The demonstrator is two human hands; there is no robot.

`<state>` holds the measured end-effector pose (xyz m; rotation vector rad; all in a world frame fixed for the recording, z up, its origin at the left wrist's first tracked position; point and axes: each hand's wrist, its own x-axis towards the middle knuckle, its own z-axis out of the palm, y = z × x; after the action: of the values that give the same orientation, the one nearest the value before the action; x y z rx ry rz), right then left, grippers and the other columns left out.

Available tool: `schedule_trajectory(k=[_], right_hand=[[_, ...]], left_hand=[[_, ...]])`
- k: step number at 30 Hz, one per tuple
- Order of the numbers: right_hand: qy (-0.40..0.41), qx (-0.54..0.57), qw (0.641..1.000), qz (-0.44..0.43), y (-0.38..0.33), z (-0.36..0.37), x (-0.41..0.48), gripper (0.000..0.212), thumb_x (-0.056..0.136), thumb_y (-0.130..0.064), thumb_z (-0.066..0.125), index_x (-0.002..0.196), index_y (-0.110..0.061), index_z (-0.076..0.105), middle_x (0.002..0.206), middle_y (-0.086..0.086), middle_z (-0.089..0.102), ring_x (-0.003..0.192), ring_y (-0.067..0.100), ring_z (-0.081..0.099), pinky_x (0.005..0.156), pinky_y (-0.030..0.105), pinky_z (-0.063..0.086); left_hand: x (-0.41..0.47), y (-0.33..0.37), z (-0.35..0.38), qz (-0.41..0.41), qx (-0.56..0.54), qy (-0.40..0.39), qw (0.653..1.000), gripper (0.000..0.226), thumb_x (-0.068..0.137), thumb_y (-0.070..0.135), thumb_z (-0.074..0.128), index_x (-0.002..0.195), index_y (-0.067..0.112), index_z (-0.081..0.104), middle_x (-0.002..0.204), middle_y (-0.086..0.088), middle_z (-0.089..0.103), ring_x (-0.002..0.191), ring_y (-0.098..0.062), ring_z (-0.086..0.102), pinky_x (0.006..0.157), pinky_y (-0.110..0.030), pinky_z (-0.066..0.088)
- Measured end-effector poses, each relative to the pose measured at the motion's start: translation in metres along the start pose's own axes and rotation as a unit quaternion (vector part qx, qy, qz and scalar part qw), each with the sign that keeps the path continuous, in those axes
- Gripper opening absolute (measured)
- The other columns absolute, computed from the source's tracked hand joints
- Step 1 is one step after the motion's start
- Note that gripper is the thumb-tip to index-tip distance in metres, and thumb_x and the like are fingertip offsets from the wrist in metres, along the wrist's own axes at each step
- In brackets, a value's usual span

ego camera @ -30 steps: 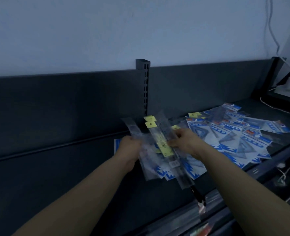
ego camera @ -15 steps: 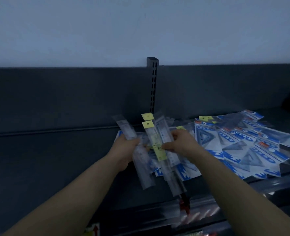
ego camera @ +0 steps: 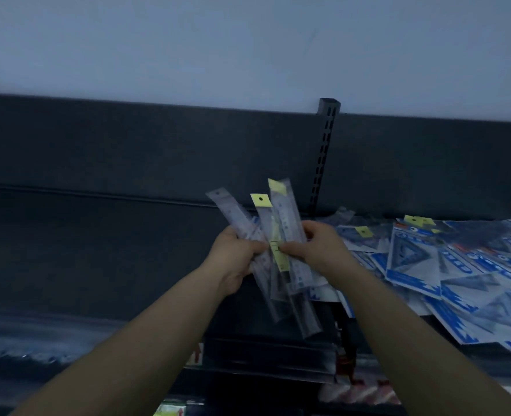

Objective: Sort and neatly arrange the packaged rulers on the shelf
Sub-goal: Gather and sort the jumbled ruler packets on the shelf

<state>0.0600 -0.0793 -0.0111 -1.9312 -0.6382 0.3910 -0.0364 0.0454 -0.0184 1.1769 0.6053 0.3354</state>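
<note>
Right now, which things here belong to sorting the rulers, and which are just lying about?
Job: straight rulers in clear sleeves, gripped by the left hand and right hand; pile of blue triangle-ruler packs; shelf.
Lying about: slotted upright; blurred red-and-white packets lower down.

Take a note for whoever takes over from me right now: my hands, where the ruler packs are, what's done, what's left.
Left hand: grips a fanned bundle of rulers near its middle, above the shelf.
Right hand: pinches the same bundle from the right.
Triangle packs: a loose overlapping heap on the right part of the shelf.
Done: straight rulers gathered in the hands, but splayed, not squared up.
Left: align the bundle, probably set it on the shelf left of the heap, then tidy the heap.
</note>
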Motion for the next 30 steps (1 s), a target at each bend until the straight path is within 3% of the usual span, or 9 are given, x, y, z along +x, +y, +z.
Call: schedule_trajectory(k=[5, 10, 12, 20, 24, 27, 30], right_hand=[[-0.018, 0.029, 0.999, -0.024, -0.028, 0.031, -0.003, 0.025, 0.078, -0.011, 0.076, 0.1, -0.018, 0.066, 0.098, 0.001, 0.07, 0.087, 0.015, 0.068, 0.082, 0.037, 0.058], [-0.058, 0.051, 0.996, -0.046, -0.067, 0.081, -0.007, 0.02, 0.079, -0.009, 0.075, 0.094, -0.017, 0.064, 0.092, 0.0, 0.069, 0.081, 0.012, 0.067, 0.068, 0.029, 0.058], [-0.075, 0.057, 0.994, -0.053, -0.084, 0.106, -0.008, 0.02, 0.079, -0.009, 0.075, 0.096, -0.016, 0.066, 0.093, 0.002, 0.07, 0.083, 0.014, 0.069, 0.072, 0.033, 0.059], [-0.144, 0.068, 0.982, -0.096, -0.164, 0.259, -0.024, 0.021, 0.076, -0.005, 0.076, 0.096, -0.009, 0.069, 0.095, 0.009, 0.072, 0.087, 0.024, 0.07, 0.082, 0.046, 0.057], [-0.177, 0.079, 0.976, -0.103, -0.201, 0.344, -0.034, 0.021, 0.077, -0.005, 0.076, 0.096, -0.011, 0.069, 0.094, 0.006, 0.073, 0.086, 0.02, 0.07, 0.082, 0.044, 0.057], [-0.208, 0.078, 0.969, -0.109, -0.224, 0.4, -0.042, 0.021, 0.077, -0.007, 0.076, 0.097, -0.012, 0.069, 0.095, 0.005, 0.072, 0.086, 0.019, 0.07, 0.082, 0.042, 0.057], [-0.237, 0.076, 0.961, -0.117, -0.246, 0.449, -0.046, 0.021, 0.078, -0.007, 0.076, 0.096, -0.013, 0.069, 0.096, 0.005, 0.072, 0.085, 0.018, 0.07, 0.08, 0.039, 0.058]], left_hand=[[-0.015, 0.021, -0.034, 0.035, -0.003, 0.01, 0.999, 0.036, 0.083, -0.012, 0.061, 0.116, 0.003, 0.059, 0.105, -0.015, 0.072, 0.092, -0.029, 0.071, 0.07, -0.04, 0.061], [-0.031, 0.044, -0.09, 0.058, -0.002, 0.049, 0.997, 0.035, 0.081, -0.013, 0.063, 0.113, 0.0, 0.06, 0.104, -0.017, 0.072, 0.092, -0.033, 0.071, 0.078, -0.048, 0.059], [-0.039, 0.054, -0.118, 0.064, -0.002, 0.064, 0.996, 0.034, 0.082, -0.013, 0.062, 0.113, -0.001, 0.059, 0.104, -0.017, 0.072, 0.093, -0.034, 0.07, 0.081, -0.05, 0.058], [-0.083, 0.096, -0.284, 0.084, -0.001, 0.136, 0.987, 0.026, 0.081, -0.012, 0.063, 0.104, -0.002, 0.058, 0.103, -0.023, 0.07, 0.087, -0.034, 0.071, 0.075, -0.045, 0.059], [-0.109, 0.112, -0.369, 0.093, 0.007, 0.186, 0.978, 0.02, 0.082, -0.01, 0.064, 0.097, 0.001, 0.057, 0.089, -0.019, 0.069, 0.073, -0.029, 0.069, 0.062, -0.037, 0.057], [-0.126, 0.12, -0.423, 0.097, 0.004, 0.22, 0.971, 0.026, 0.082, -0.01, 0.064, 0.106, -0.006, 0.056, 0.094, -0.025, 0.069, 0.075, -0.032, 0.068, 0.062, -0.038, 0.059], [-0.138, 0.128, -0.471, 0.092, -0.017, 0.25, 0.964, 0.02, 0.083, -0.012, 0.062, 0.098, -0.001, 0.056, 0.091, -0.021, 0.068, 0.071, -0.028, 0.067, 0.057, -0.034, 0.058]])
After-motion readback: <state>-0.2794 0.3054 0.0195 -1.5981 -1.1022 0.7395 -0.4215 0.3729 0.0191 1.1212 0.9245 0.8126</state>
